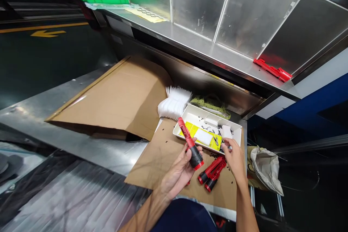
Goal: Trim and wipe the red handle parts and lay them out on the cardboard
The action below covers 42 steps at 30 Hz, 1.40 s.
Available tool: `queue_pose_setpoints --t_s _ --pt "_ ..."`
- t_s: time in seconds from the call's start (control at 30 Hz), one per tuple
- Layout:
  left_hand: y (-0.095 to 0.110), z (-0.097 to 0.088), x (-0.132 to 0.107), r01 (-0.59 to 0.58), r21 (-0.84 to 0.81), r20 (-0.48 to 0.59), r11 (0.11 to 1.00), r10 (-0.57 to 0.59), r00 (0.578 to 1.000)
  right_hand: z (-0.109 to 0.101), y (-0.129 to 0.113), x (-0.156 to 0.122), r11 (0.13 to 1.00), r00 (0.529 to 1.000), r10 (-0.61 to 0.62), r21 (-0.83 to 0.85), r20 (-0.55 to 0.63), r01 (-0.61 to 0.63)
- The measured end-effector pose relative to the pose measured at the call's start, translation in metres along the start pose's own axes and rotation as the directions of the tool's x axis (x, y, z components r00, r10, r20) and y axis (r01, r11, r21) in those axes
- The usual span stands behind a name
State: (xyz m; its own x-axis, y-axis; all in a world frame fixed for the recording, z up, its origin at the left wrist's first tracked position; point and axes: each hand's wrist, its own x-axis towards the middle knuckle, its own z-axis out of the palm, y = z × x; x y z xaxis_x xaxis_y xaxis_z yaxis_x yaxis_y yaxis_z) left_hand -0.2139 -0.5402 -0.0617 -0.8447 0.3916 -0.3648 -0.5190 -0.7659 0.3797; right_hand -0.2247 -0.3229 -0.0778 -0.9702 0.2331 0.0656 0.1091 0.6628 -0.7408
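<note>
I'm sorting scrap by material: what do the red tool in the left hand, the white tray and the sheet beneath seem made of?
The red tool in the left hand looks like moulded plastic: glossy red body, black end. The white tray seems plastic too, smooth with a thin raised rim. The sheet is likely cardboard: matt brown, flat.

The steel bench (108, 152) carries a folded carton (119, 98), a stack of white pieces (174, 104) and a flat cardboard sheet (160, 159).
</note>
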Motion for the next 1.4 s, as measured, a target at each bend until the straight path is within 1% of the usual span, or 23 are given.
queue_pose_setpoints --t_s 0.07,0.1,0.2,0.3,0.4,0.43,0.5,0.57,0.73,0.83,0.97,1.07,1.13,1.27,1.4 --pt "-0.003 0.002 0.000 -0.059 0.078 0.028 0.995 0.057 0.998 -0.011 -0.017 -0.029 0.995 1.000 -0.015 0.102 0.000 0.015" --pt "-0.004 0.003 0.000 -0.087 0.117 0.046 0.989 0.082 0.996 -0.015 -0.025 -0.042 0.983 1.000 -0.017 0.181 0.005 0.016" --pt "-0.010 0.004 -0.002 -0.157 0.234 0.095 0.960 0.138 0.986 -0.019 -0.043 -0.068 0.924 0.999 -0.005 0.382 0.041 -0.011" --pt "-0.014 0.001 -0.004 -0.216 0.330 0.168 0.919 0.168 0.971 -0.015 -0.053 -0.074 0.852 0.995 0.055 0.517 0.083 -0.090" --pt "-0.015 -0.003 -0.004 -0.259 0.426 0.264 0.867 0.155 0.952 -0.012 -0.059 -0.074 0.729 0.985 0.128 0.662 0.120 -0.175" --pt "-0.014 -0.004 -0.004 -0.270 0.461 0.289 0.846 0.144 0.946 -0.012 -0.061 -0.074 0.701 0.982 0.138 0.687 0.130 -0.189" --pt "-0.011 -0.003 -0.005 -0.285 0.510 0.323 0.812 0.126 0.938 -0.012 -0.063 -0.074 0.677 0.979 0.142 0.708 0.145 -0.203" --pt "-0.007 0.000 -0.006 -0.285 0.544 0.336 0.789 0.106 0.936 -0.013 -0.065 -0.073 0.656 0.975 0.151 0.720 0.165 -0.224" --pt "0.004 0.006 -0.008 -0.291 0.623 0.357 0.726 0.067 0.932 -0.010 -0.066 -0.072 0.592 0.947 0.167 0.741 0.274 -0.319" --pt "0.005 0.008 -0.009 -0.297 0.623 0.389 0.724 0.043 0.920 -0.005 -0.065 -0.073 0.563 0.934 0.191 0.746 0.302 -0.356" --pt "0.004 0.019 -0.014 -0.279 0.618 0.345 0.735 0.065 0.936 0.000 -0.062 -0.072 0.512 0.916 0.226 0.760 0.332 -0.401" --pt "0.004 0.024 -0.016 -0.282 0.640 0.347 0.715 0.058 0.936 0.001 -0.060 -0.071 0.477 0.906 0.233 0.770 0.353 -0.423" --pt "0.004 0.022 -0.014 -0.295 0.659 0.376 0.692 0.037 0.926 0.001 -0.060 -0.070 0.461 0.903 0.236 0.777 0.358 -0.428" --pt "0.004 0.015 -0.009 -0.326 0.666 0.442 0.671 -0.003 0.897 0.002 -0.055 -0.069 0.451 0.910 0.248 0.791 0.333 -0.413" --pt "0.003 0.017 -0.010 -0.332 0.675 0.452 0.659 -0.014 0.892 0.004 -0.045 -0.070 0.492 0.918 0.201 0.775 0.342 -0.397"
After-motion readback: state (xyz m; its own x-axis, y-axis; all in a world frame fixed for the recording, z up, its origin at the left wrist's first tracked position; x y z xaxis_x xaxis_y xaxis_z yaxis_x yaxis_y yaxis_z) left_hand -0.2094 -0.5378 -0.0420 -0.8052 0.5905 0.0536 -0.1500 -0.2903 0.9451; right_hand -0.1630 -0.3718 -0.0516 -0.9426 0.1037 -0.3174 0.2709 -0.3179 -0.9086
